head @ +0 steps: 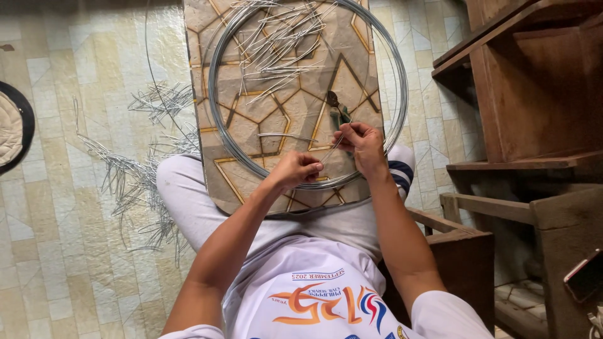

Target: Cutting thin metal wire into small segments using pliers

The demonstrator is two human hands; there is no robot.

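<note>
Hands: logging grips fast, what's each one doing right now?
Left hand: closed, pinching the wire.
Right hand: closed on green-handled pliers, also at the wire.

Wire coil's point(308, 94) top beyond frame edge

Wire coil point(402, 94) lies on board point(289, 125) across lap.
</note>
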